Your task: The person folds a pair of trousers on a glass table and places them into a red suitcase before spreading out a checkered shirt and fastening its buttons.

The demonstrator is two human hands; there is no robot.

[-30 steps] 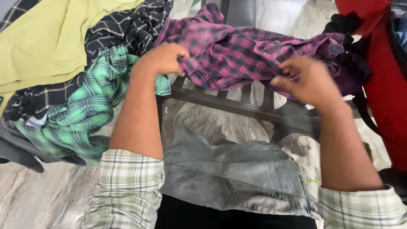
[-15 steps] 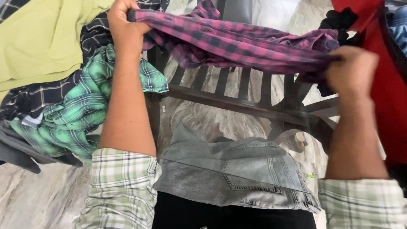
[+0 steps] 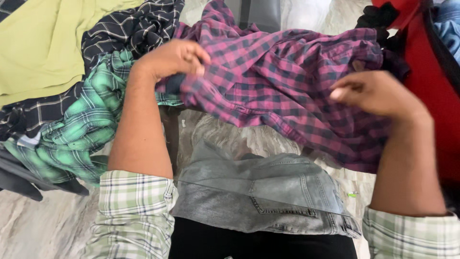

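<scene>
The left hand (image 3: 175, 60) pinches the left edge of a magenta checked shirt (image 3: 292, 81), fingers closed on it. The right hand (image 3: 378, 93) grips its right side, fingers curled. The shirt hangs spread between them, above grey jeans (image 3: 268, 192), beside a green plaid shirt (image 3: 81, 124).

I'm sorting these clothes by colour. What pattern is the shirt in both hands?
The shirt is a magenta-and-dark-navy check, seen in the head view.

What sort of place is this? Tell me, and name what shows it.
Probably a room in a home, where laundry is being sorted. A pile of clothes, among them a green plaid shirt, lies on a glass-topped table above a marble-patterned floor, and both hands hold a magenta checked shirt.
</scene>
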